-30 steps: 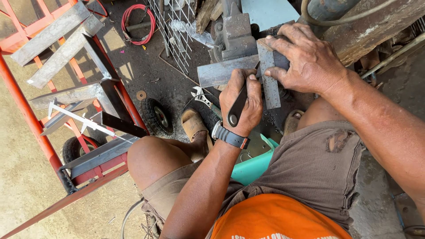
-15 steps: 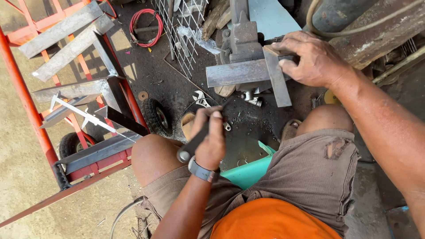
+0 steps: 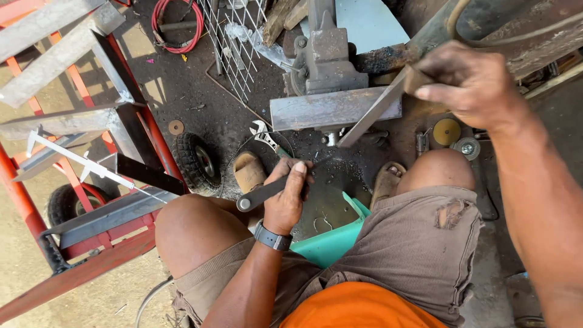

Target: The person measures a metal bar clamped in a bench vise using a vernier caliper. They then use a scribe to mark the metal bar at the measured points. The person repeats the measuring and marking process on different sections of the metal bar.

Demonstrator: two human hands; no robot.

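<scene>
Nearest the camera, an orange shirt [image 3: 358, 307] and grey-brown shorts [image 3: 413, 243] with a torn patch, knees spread over a teal plastic stool [image 3: 331, 240]. Left hand [image 3: 286, 197] low between the knees, a dark wristwatch [image 3: 272, 237] on the wrist, fingers closed around a dark tool handle [image 3: 261, 194] with a round holed end pointing left; working end hidden by the fingers. Just beyond, sandalled feet [image 3: 249, 171] on a dark, oil-stained floor [image 3: 200, 91] strewn with metal filings. Adjustable wrench [image 3: 264, 137] lying on the floor just past the left foot, small black wheel [image 3: 197, 163] to its left.

Further out on the right, right hand [image 3: 467, 88] raised and closed on the upper end of a flat steel strip [image 3: 373, 115], slanting down-left across a steel angle bar [image 3: 334, 109] and touching it. Angle bar clamped level in a grey bench vise [image 3: 328, 51]. Yellow grinding disc [image 3: 447, 131] and a small round metal part on the floor below that hand.

Left side: red metal frame [image 3: 79, 255] carrying grey angle-iron pieces [image 3: 54, 42]. Farthest off, wire mesh panel [image 3: 234, 36] standing near the vise, a coiled red hose [image 3: 179, 24] beside it.
</scene>
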